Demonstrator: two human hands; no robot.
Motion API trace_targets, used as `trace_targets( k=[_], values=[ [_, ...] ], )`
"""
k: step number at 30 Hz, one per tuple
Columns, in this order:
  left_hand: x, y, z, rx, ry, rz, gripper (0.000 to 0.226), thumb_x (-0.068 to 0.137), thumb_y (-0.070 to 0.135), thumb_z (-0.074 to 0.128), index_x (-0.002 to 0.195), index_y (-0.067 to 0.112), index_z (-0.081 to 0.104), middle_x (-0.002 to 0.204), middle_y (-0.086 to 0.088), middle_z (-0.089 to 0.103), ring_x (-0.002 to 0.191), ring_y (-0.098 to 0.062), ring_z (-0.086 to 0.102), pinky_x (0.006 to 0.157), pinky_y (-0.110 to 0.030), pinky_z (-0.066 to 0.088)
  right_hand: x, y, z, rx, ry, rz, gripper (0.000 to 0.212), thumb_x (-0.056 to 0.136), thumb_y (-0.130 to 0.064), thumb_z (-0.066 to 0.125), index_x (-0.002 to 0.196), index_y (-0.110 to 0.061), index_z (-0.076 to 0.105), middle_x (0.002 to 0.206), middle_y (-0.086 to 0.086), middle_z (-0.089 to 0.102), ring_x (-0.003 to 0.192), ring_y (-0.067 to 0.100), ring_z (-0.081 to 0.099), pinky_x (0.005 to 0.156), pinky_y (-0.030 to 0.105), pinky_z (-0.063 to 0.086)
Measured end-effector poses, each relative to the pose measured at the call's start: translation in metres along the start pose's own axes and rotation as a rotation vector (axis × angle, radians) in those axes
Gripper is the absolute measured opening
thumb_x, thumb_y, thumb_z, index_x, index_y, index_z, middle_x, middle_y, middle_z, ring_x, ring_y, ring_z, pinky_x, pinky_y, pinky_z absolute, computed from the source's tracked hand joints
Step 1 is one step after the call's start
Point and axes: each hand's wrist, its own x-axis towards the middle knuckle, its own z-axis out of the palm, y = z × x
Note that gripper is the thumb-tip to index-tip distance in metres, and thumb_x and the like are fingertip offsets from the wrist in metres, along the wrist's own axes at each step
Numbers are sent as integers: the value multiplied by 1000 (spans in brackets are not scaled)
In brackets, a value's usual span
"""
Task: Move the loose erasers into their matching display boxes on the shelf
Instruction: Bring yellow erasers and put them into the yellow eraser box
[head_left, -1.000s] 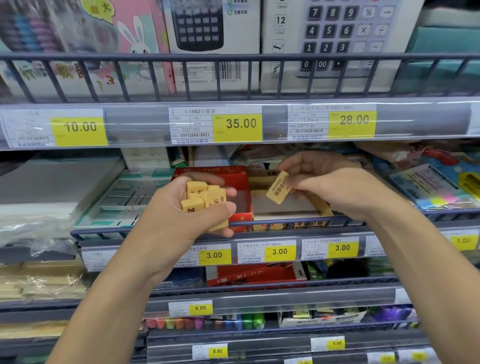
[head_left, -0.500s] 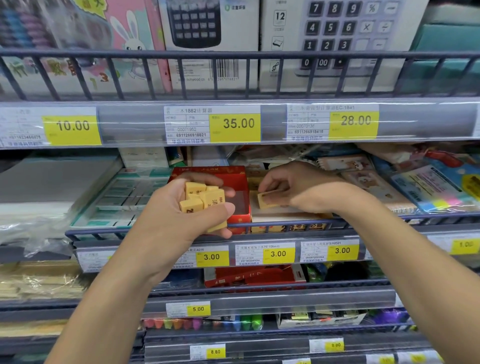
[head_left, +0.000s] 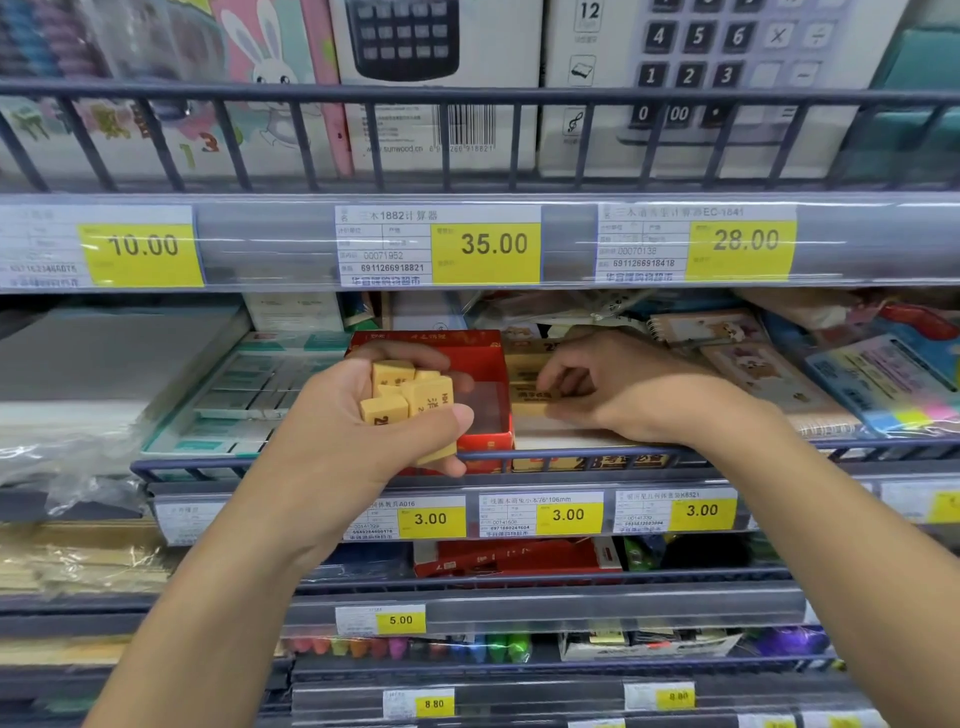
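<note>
My left hand (head_left: 358, 447) is held palm up in front of the middle shelf and grips several loose yellow erasers (head_left: 410, 397) with printed dark characters. Behind it stands an open red display box (head_left: 485, 364). Right beside that box is a yellow display box (head_left: 524, 358). My right hand (head_left: 634, 389) reaches into the yellow box and pinches one yellow eraser (head_left: 535, 399) between fingers and thumb, low against the box's inside. The hand hides the rest of the box's contents.
A blue wire rail (head_left: 571, 453) runs along the shelf front below both hands. Green-and-white packs (head_left: 249, 395) lie to the left, notebooks (head_left: 748, 364) and sticky flags (head_left: 883, 379) to the right. Calculator boxes (head_left: 441, 78) stand on the shelf above.
My right hand has carried its single eraser from mid-air down into the yellow display box. My left hand has kept its erasers in the same place.
</note>
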Motion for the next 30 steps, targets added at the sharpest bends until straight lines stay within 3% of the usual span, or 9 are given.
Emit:
trace_targets(
  k=[5, 11, 18, 24, 27, 30],
  values=[
    [2, 0, 0, 14, -16, -3, 36, 65, 24, 87, 99, 26, 75, 100, -7, 80, 67, -31, 76, 66, -25, 60, 3, -3, 4, -12, 54, -9, 13, 86, -30, 75, 96, -35, 69, 90, -20, 59, 84, -2, 57, 70, 14, 44],
    [1, 1, 4, 23, -59, -1, 38, 66, 23, 86, 102, 22, 74, 103, -6, 80, 64, -27, 73, 64, -25, 60, 0, -7, 3, -57, 48, 23, 12, 85, -34, 74, 95, -33, 67, 88, -18, 60, 82, 4, 58, 70, 22, 48],
    [-1, 3, 8, 29, -58, 3, 43, 65, 24, 86, 105, 18, 72, 102, -4, 80, 63, -26, 73, 64, -25, 59, 0, -18, 7, -149, 75, 70, 18, 85, -46, 71, 94, -33, 62, 101, -8, 59, 98, 18, 58, 87, 33, 51],
    [-2, 2, 10, 57, -56, -11, 37, 67, 22, 96, 96, 28, 75, 101, -3, 79, 65, -27, 74, 65, -26, 60, -1, -19, 4, -170, 70, 78, 29, 84, -49, 73, 105, -31, 63, 103, -8, 59, 94, 16, 57, 78, 28, 49],
    [-3, 2, 9, 72, -60, -19, 47, 66, 24, 98, 104, 24, 71, 95, -5, 79, 64, -27, 74, 66, -28, 60, -14, -24, 6, 166, 216, -67, 22, 84, -44, 75, 103, -34, 67, 91, -14, 63, 81, 11, 58, 69, 19, 46],
    [-5, 6, 11, 67, -88, -16, 55, 63, 35, 94, 108, 15, 67, 89, -6, 79, 63, -23, 72, 63, -28, 60, -34, -37, 6, 601, 105, -287, 26, 89, -35, 71, 114, -35, 70, 99, -7, 68, 86, 19, 64, 74, 27, 53]
  ],
)
